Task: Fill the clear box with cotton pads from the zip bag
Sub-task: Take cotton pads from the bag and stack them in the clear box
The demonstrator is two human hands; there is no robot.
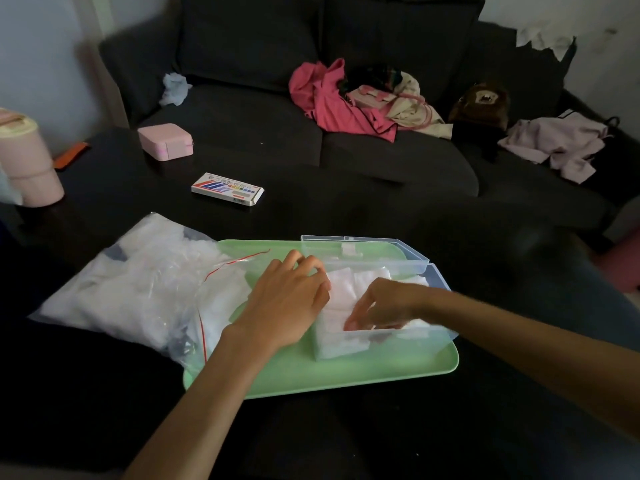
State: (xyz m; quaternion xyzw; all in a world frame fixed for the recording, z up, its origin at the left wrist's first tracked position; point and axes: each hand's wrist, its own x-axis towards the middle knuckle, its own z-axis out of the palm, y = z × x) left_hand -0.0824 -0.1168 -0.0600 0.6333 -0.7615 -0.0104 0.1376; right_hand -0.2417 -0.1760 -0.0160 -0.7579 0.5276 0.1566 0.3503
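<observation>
A clear plastic box (438, 275) with its hinged lid (363, 245) open at the back stands on a green tray (346, 372). White cotton pads (353, 282) fill most of the box. My left hand (287, 299) rests against the box's left side with its fingers curled over the rim. My right hand (381, 303) reaches down into the box, fingertips on the pads near the front wall. The zip bag (138, 285), clear with a red seal line and full of white pads, lies to the left, partly over the tray.
On the dark table lie a small printed carton (227, 188), a pink case (165, 142), a pink container (26, 161) at the left edge and an orange item (71, 155). Behind is a dark sofa (242, 116) with clothes (346, 98) and a brown plush toy (479, 105).
</observation>
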